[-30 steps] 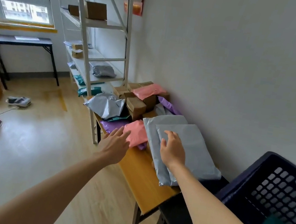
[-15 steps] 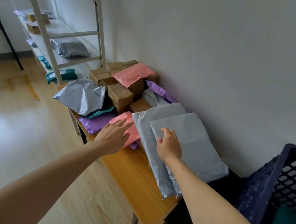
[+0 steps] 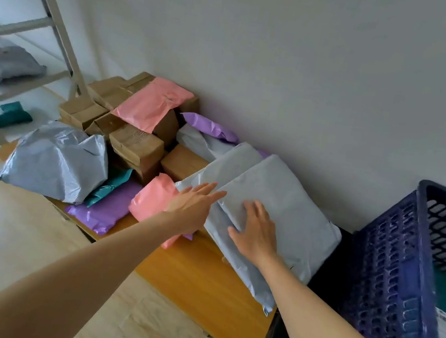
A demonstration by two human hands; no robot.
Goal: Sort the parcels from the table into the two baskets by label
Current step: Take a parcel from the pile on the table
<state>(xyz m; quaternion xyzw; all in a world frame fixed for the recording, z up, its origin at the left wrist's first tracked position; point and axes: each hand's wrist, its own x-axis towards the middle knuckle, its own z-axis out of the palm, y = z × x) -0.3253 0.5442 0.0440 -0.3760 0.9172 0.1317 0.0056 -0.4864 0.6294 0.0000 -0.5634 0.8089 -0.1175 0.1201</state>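
Pressing my spread right hand (image 3: 256, 234) flat on the top grey plastic mailer parcel (image 3: 291, 209), I am gripping nothing. My left hand (image 3: 195, 208), fingers straight, is hovering at its left edge. The orange wooden table (image 3: 198, 279) is showing along the near edge, and the dark blue perforated plastic basket (image 3: 395, 254) is standing just right.

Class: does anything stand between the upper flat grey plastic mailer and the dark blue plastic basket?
Nothing visible does. The right hand lies flat on the upper flat grey plastic mailer; the dark blue plastic basket stands just right of it. Only the basket's own wall rises above it.
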